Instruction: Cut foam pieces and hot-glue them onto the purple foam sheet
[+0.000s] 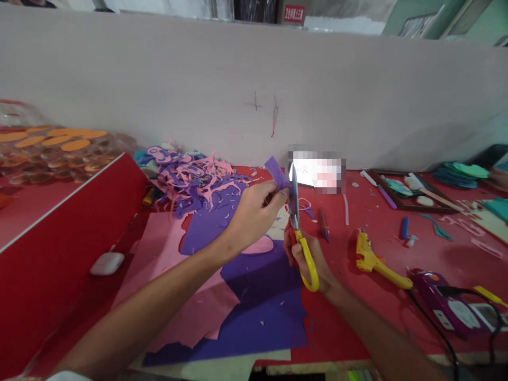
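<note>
Between the fingers of my left hand (254, 209) is a small purple felt piece (277, 172), pinched and raised above the table. My right hand (311, 259) grips a pair of scissors (307, 264) with yellow and red handles, blades pointing up. The blades stand right beside the felt piece; whether they touch it I cannot tell. Below the hands lie a large purple felt sheet (265, 312) and a pink felt sheet (190, 312) overlapping it. A pink rounded piece (260, 245) rests on the purple sheet, partly behind my left wrist.
A pile of pink and purple scraps (190, 174) lies at the back left, near a red divider (75, 233) and a white case (107, 263). On the right are a yellow glue gun (377, 262), a purple power strip (446, 301) with cords, and a dark tray (413, 198).
</note>
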